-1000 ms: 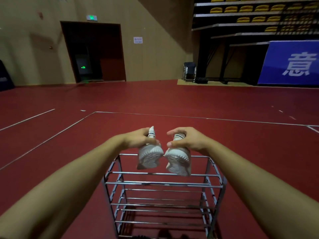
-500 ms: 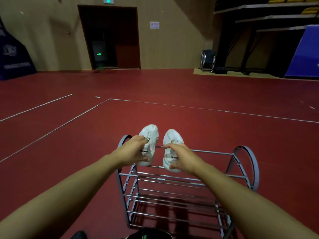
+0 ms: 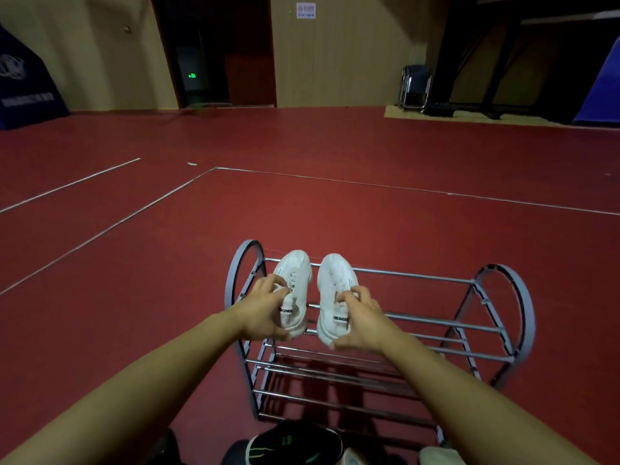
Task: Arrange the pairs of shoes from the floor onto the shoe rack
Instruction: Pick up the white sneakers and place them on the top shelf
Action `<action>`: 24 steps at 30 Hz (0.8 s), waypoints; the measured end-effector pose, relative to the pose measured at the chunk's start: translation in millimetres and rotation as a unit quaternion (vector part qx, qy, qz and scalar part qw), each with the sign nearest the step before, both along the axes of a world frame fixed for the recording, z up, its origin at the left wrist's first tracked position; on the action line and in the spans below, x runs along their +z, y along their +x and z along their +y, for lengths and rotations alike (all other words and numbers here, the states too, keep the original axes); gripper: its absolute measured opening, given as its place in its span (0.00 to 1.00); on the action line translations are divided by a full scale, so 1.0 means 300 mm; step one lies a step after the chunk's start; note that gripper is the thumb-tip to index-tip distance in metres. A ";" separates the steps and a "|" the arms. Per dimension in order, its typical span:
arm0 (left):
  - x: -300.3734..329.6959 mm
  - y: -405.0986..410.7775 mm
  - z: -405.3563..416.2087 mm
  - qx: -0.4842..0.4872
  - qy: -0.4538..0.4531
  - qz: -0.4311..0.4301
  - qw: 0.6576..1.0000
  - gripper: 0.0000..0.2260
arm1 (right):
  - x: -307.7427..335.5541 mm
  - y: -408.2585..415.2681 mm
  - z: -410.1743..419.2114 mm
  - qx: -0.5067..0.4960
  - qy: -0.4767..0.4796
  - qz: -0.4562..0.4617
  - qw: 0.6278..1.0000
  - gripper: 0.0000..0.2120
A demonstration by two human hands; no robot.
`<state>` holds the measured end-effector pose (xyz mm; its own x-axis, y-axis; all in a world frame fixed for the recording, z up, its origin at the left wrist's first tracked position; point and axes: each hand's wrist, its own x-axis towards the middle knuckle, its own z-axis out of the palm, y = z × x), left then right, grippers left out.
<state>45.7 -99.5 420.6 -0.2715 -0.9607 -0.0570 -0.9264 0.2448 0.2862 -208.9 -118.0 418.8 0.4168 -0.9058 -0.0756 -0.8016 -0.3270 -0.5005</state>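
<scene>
Your left hand [image 3: 265, 310] and right hand [image 3: 360, 322] each rest curled around the heel of a white shoe, the left shoe [image 3: 295, 283] and the right shoe [image 3: 335, 286], side by side on the top bars of the metal shoe rack [image 3: 436, 320], toes pointing away. A black shoe [image 3: 295, 443] lies on the red floor [image 3: 134, 297] below.

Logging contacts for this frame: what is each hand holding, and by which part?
Left hand holds the left white shoe at its heel; right hand the right white shoe likewise.
</scene>
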 end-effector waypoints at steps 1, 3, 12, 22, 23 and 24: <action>-0.002 0.004 -0.001 0.015 0.013 -0.001 1.000 0.37 | -0.006 -0.002 0.002 0.004 0.011 0.003 1.000 0.43; 0.005 -0.003 0.003 0.040 0.029 0.020 0.999 0.37 | -0.016 -0.001 0.009 0.007 0.004 -0.003 1.000 0.40; -0.013 0.008 0.030 0.052 -0.024 0.053 0.997 0.34 | -0.005 0.094 0.026 -0.009 -0.005 -0.011 1.000 0.32; -0.033 -0.013 0.091 0.071 -0.057 0.051 0.995 0.38 | -0.025 0.049 0.076 -0.013 -0.004 -0.065 0.998 0.38; -0.031 -0.015 0.101 0.076 -0.066 0.044 0.994 0.37 | -0.018 0.040 0.086 -0.012 -0.010 -0.064 0.998 0.38; -0.028 -0.020 0.114 0.078 -0.085 0.034 0.993 0.37 | -0.014 0.029 0.095 -0.012 -0.018 -0.063 0.998 0.38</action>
